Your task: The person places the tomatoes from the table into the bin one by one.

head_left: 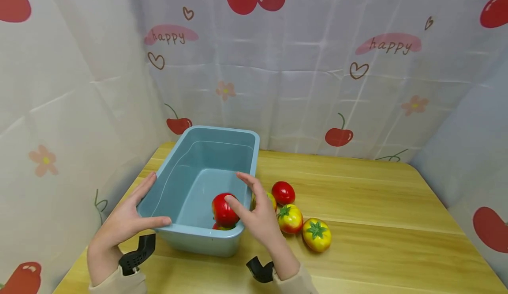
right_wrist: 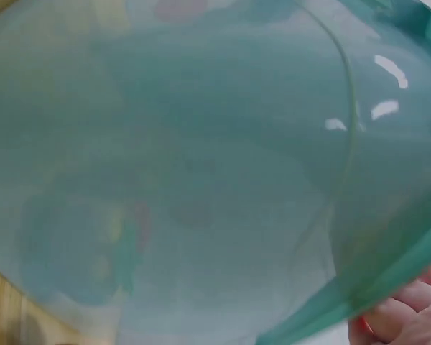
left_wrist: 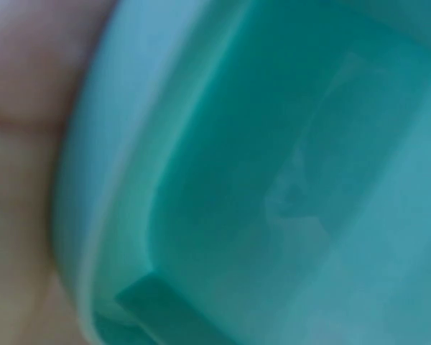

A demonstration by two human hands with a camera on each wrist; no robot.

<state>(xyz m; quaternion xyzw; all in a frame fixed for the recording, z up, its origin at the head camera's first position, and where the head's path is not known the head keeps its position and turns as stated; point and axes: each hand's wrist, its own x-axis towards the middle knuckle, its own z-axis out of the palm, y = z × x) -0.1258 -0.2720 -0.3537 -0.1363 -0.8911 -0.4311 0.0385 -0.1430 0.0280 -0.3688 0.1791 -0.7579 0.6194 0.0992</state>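
A light blue plastic bin (head_left: pixel 206 230) stands on the wooden table. My left hand (head_left: pixel 123 219) holds its near left corner, thumb along the front rim and fingers down the left side; in the left wrist view those fingers (left_wrist: pixel 29 144) lie against the outer wall. Over the right rim reaches my right hand (head_left: pixel 262 219), thumb and index finger spread apart above the inside. Just below the thumb is a red toy tomato (head_left: pixel 223 212) in the bin, with part of another red one (head_left: pixel 221 227) under it. The bin's glossy wall (right_wrist: pixel 223 180) fills most of the right wrist view.
Right of the bin lie a red tomato (head_left: pixel 283 192), a yellow-red one (head_left: pixel 290 220) and a yellow one with green leaves (head_left: pixel 316 235). Another yellow one is half hidden behind the right hand. A cherry-patterned curtain (head_left: pixel 293 87) encloses the table (head_left: pixel 397 223).
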